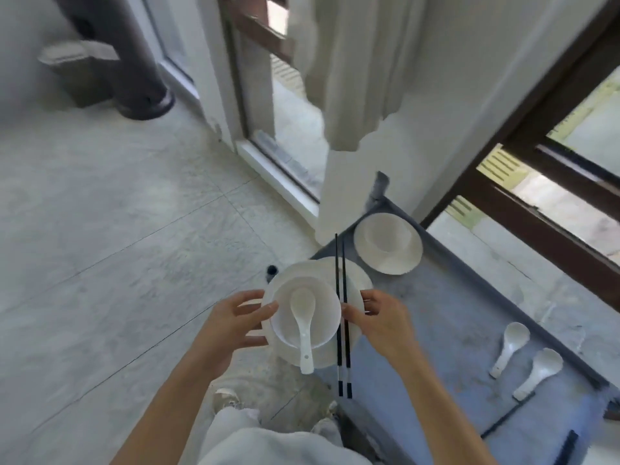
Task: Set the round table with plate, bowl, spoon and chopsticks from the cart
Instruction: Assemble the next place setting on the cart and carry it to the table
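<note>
At far left I see a lidded bin (75,67) on the pale floor (110,209), beside a dark round column base (147,102). Moving in, my left hand (231,325) has its fingers spread and curled around the left rim of the white plate (355,280), thumb on top against the bowl's edge, so it grips the stack from that side. The white bowl (322,297) sits on the plate, and a white spoon (303,327) lies in the bowl with its handle sticking out over the near rim. The black chopsticks (342,313) lie side by side across the right part of the plate, their ends reaching past it front and back. My right hand (382,322) grips the plate's right rim, fingers partly closed, thumb tip touching the chopsticks. The whole stack hangs over the left edge of the grey cart (453,313). Further right on the cart stands a second bowl on a plate (387,248), and near the right edge lie two more spoons (523,360).
</note>
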Tool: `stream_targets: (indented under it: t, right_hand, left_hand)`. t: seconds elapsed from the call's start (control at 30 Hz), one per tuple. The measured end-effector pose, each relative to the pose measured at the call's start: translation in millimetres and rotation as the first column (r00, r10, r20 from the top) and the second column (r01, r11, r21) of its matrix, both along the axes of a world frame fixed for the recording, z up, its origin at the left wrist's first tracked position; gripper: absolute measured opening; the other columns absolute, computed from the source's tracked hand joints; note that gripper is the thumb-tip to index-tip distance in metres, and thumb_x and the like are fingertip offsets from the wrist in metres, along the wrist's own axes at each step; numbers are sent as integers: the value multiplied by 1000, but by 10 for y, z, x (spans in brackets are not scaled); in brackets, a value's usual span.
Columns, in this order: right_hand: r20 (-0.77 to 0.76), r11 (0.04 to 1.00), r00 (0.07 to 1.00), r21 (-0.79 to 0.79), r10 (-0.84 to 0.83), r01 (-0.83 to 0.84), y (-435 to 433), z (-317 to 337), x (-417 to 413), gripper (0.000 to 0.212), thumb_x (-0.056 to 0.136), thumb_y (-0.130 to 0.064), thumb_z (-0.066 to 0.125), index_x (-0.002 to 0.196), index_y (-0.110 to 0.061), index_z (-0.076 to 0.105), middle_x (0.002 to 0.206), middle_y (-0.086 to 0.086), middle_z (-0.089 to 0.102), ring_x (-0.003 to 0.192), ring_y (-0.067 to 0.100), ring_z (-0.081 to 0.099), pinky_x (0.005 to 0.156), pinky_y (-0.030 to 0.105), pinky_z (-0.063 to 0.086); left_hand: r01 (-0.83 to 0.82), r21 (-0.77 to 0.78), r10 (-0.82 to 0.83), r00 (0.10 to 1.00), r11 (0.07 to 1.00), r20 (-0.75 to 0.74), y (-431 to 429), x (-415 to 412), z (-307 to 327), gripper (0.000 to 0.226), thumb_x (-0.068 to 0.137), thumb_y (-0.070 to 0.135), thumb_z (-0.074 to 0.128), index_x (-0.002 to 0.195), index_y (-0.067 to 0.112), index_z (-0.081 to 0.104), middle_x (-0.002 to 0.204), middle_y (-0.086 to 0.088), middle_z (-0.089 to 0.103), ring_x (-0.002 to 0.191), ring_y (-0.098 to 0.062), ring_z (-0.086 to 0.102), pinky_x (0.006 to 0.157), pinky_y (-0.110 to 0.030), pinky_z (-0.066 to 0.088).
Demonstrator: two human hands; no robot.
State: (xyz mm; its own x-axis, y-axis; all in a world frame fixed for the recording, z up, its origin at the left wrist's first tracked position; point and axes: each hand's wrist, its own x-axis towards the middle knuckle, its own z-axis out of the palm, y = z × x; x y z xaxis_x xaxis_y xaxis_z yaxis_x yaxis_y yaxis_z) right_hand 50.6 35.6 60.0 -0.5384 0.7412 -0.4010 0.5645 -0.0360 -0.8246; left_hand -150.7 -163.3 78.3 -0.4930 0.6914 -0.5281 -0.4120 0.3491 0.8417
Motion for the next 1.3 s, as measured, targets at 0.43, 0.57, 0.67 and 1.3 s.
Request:
stream_targets:
  t: [0.43, 0.57, 0.67, 1.3]
  right_hand:
    - [1, 928, 932, -88, 363, -362, -1605, 0, -2630, 36, 68, -44, 93, 95, -28, 76, 82, -10, 82, 76, 8, 80, 67, 31, 62]
    - [14, 865, 869, -98, 495, -492, -2033, 56, -3411, 38, 66, -50, 92, 97, -33, 77, 79, -14, 82, 74, 1, 78, 67, 24, 55]
    - [20, 809, 812, -99, 584, -579, -2321, 93, -4029, 38, 63, -51, 92, 95, -33, 79, 77, -12, 82, 72, 3, 79, 67, 25, 55]
    - [-46, 321, 332, -160, 942, -933, -4526, 139, -8701, 29, 71, -34, 94, 97, -27, 83, 82, 0, 83, 78, 18, 81, 82, 48, 66]
  left_hand:
    - [-362, -52, 363, 932, 931, 2, -2207, -1777, 70, 57, 76, 39, 85, 125, 18, 68, 110, -5, 81, 97, -26, 79, 69, -33, 64]
    - [-486, -64, 487, 874, 872, 1, -2774, -2174, 103, 54, 77, 38, 85, 124, 18, 68, 109, -6, 81, 95, -27, 79, 68, -33, 64]
    - [-583, -71, 585, 811, 809, 7, -3135, -2480, 67, 51, 80, 35, 85, 125, 17, 69, 109, -5, 81, 95, -28, 79, 68, -34, 64]
    - [-946, -88, 950, 313, 313, 12, -5170, -5404, 46, 69, 65, 53, 91, 123, 21, 70, 112, -5, 80, 99, -28, 79, 76, -41, 65]
